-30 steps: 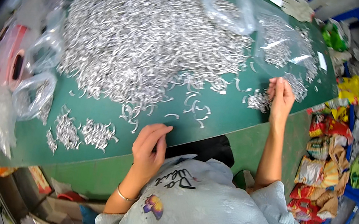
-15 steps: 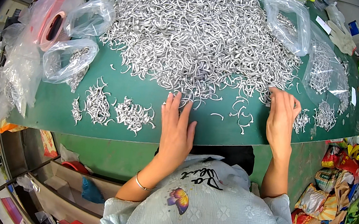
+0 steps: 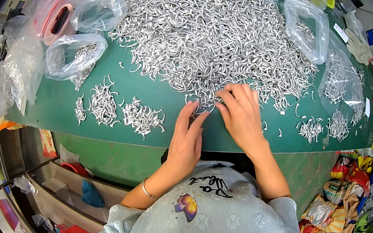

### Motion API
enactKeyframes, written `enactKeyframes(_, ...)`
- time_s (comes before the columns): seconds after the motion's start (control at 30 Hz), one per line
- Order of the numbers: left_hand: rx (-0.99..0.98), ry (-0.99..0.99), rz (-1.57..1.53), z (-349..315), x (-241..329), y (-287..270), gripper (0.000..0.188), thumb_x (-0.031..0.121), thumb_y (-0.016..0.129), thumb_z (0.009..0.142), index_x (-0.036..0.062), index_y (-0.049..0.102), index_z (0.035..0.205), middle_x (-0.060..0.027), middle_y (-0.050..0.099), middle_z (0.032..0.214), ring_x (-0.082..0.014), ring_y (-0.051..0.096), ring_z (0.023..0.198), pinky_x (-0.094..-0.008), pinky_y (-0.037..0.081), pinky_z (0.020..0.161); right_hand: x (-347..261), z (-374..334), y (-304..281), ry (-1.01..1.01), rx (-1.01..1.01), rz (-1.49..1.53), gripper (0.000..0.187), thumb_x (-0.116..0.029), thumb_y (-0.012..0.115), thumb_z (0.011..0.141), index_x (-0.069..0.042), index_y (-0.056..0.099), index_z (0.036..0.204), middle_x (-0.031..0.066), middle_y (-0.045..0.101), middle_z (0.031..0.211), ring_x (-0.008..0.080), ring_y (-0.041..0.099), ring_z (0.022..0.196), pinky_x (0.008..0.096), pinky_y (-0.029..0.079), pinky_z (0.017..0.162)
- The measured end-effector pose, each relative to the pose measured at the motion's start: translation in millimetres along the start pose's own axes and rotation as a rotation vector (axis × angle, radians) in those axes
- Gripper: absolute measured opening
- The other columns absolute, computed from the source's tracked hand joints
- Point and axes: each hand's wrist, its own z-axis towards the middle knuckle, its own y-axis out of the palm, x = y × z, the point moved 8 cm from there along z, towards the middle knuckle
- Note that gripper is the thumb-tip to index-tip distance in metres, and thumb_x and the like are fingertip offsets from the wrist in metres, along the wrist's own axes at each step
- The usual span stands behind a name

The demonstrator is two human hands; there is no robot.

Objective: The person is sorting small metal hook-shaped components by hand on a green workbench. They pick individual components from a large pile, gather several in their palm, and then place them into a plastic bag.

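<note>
A big heap of small curved silver metal pieces [image 3: 208, 33] spreads over the green table [image 3: 240, 146]. At its front edge my left hand [image 3: 186, 140] rests with fingers stretched forward, the tips touching a few loose pieces. My right hand [image 3: 242, 117] is just to the right, fingers bent, thumb and forefinger apart beside the same pieces. Neither hand shows a piece firmly held. Front left lie several small piles, among them a larger pile [image 3: 143, 116] and a middle pile [image 3: 103, 104]. Two more sit at the right, a small pile [image 3: 310, 129] and another pile [image 3: 338, 125].
Clear plastic bags [image 3: 72, 58] with pieces stand at the left, near a pink-red holder [image 3: 58, 20]. On the right lie another bag of pieces [image 3: 341, 82] and a white glove [image 3: 358, 46]. Colourful packages [image 3: 326, 212] fill a blue rack, and drawers [image 3: 73, 196] stand lower left.
My right hand has swung left from the small piles at the right to the heap's front edge beside my left hand. The loose pieces front right are fewer; my left hand barely moved.
</note>
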Motion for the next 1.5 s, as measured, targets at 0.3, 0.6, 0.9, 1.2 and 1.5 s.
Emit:
enactKeyframes(0.3, -0.027, 0.016, -0.004, -3.6, 0.8, 10.8, 0.046, -0.02, 0.043, 0.083, -0.0015, 0.055, 0.124, -0.022, 0.038, 0.142, -0.0393, 0.035, 0.137, -0.0448, 0.032, 0.112, 7.1, -13.5, -10.8, -0.004, -0.017, 0.033, 0.018, -0.003, 0.07, 0.076, -0.005, 0.062, 0.092, 0.0055, 0.057, 0.101, 0.0249, 0.052, 0.098, 0.0382, 0.038, 0.085)
enactKeyframes(0.6, 0.008, 0.021, -0.017, -3.8, 2.0, 11.1, 0.045, -0.017, 0.049, 0.083, 0.0001, 0.056, 0.123, -0.0211, 0.039, 0.141, -0.0392, 0.04, 0.132, -0.043, 0.034, 0.11, 56.7, -81.8, -85.5, 0.371, -0.009, -0.292, 0.017, -0.006, 0.071, 0.077, -0.005, 0.061, 0.09, 0.0081, 0.059, 0.09, 0.0281, 0.053, 0.088, 0.0384, 0.037, 0.077)
enactKeyframes(0.9, 0.001, -0.002, -0.069, -0.6, 2.9, 21.1, 0.045, -0.016, 0.05, 0.083, 0.0016, 0.056, 0.124, -0.0199, 0.036, 0.143, -0.0392, 0.033, 0.137, -0.0429, 0.033, 0.109, 68.0, -76.0, -106.5, 0.341, 0.122, -0.411, 0.019, 0.0, 0.065, 0.078, -0.003, 0.062, 0.096, 0.0126, 0.056, 0.097, 0.0311, 0.053, 0.091, 0.0401, 0.04, 0.082)
enactKeyframes(1.2, 0.028, 0.044, -0.268, 1.1, 16.3, 17.3, 0.042, -0.019, 0.049, 0.08, -0.0004, 0.061, 0.115, -0.0197, 0.043, 0.136, -0.0378, 0.042, 0.132, -0.0425, 0.039, 0.107, 16.3, -18.3, -17.9, 0.017, -0.049, -0.044, 0.023, -0.005, 0.07, 0.076, -0.005, 0.064, 0.098, 0.0069, 0.056, 0.1, 0.0266, 0.052, 0.095, 0.037, 0.039, 0.082)
enactKeyframes(1.5, 0.034, -0.037, -0.159, -14.9, 1.3, -2.6, 0.033, -0.013, 0.058, 0.081, 0.0002, 0.064, 0.111, -0.0165, 0.054, 0.126, -0.0283, 0.058, 0.107, -0.0347, 0.049, 0.087, 31.6, -29.3, -40.2, 0.107, -0.005, -0.148, 0.021, -0.002, 0.069, 0.077, -0.006, 0.063, 0.097, 0.0061, 0.056, 0.097, 0.0251, 0.053, 0.095, 0.038, 0.037, 0.084)
